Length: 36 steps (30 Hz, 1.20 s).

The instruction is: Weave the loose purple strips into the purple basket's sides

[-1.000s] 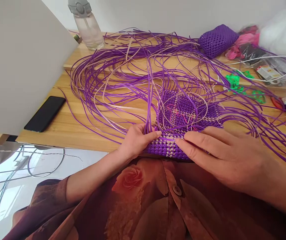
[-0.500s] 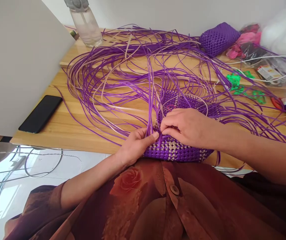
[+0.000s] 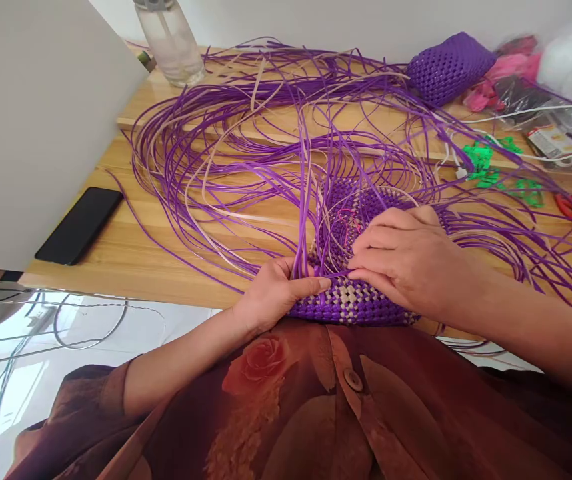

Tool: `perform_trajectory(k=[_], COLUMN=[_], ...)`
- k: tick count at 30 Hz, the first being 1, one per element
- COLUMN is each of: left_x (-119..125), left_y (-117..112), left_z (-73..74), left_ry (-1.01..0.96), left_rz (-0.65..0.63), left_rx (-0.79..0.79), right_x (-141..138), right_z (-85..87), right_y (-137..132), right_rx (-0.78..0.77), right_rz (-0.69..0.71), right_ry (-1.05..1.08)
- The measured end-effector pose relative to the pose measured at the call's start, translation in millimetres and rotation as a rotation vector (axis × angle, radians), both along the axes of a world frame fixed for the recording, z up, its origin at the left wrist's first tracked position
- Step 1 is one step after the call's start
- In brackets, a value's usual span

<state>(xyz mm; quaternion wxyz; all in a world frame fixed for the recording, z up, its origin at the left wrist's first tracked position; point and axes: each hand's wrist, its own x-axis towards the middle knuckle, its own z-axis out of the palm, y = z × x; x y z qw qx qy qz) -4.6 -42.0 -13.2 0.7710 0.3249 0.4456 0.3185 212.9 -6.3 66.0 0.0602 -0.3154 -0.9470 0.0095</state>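
Observation:
A half-woven basket [image 3: 349, 300] of purple and beige plastic strips lies at the table's front edge, against my shirt. My left hand [image 3: 279, 290] grips its left edge, thumb on the outer weave and fingers behind, beside a bundle of upright purple strips [image 3: 305, 220]. My right hand [image 3: 406, 260] pinches a purple strip [image 3: 337, 274] that runs taut to the right from near my left thumb. Long loose purple and beige strips [image 3: 166, 153] fan out from the basket across the table. Part of the basket's right side is hidden under my right hand.
A black phone [image 3: 80, 225] lies at the table's left edge. A clear bottle [image 3: 171, 47] stands at the back left. Toward the back right are a purple woven piece [image 3: 449, 70], pink material [image 3: 506, 77], green pieces [image 3: 479, 160] and a white cable [image 3: 526, 117].
My right hand has moved right, away from my left thumb, drawing the purple strip out with it. My left hand keeps its hold on the basket edge.

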Motion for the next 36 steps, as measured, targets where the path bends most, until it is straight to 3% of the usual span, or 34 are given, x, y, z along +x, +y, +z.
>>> perform_trajectory(k=[2,5,8,11,13,18,22,36], left_x=[0.8,1.6,1.8,1.6,1.1,-1.0,-1.8,-2.2], left_y=[0.4,0.5,-0.6,-2.1,-2.7,-2.5,-1.7,0.0], left_z=[-0.4,-0.7,-1.1,-1.3,-1.4,1.2,6.3,6.9], left_ry=[0.024,0.026,0.03,0.034,0.052,0.147,0.168,0.183], left_rz=[0.008,0.016,0.038,0.038,0.032,0.028,-0.008,-0.033], left_rx=[0.001,0.029,0.081,0.105,0.099,0.18,0.226,0.247], right_x=[5.9,4.3,-4.1,-9.0,-9.7,-12.8,-21.0,-33.8], right_z=[8.0,27.2,43.4,44.0,35.8,10.6,2.9,1.9], right_y=[-11.3,-28.8,-38.8,-37.3,-31.9,-17.4,-11.4,-5.0], right_rx=[-0.153,-0.498,-0.698,-0.833,-0.904,-0.853,-0.853,-0.695], right_rz=[-0.051,-0.08,-0.028,0.075,0.06,-0.24,-0.421,-0.458], right_ry=[0.022,0.152,0.276,0.354,0.39,0.436,0.421,0.3])
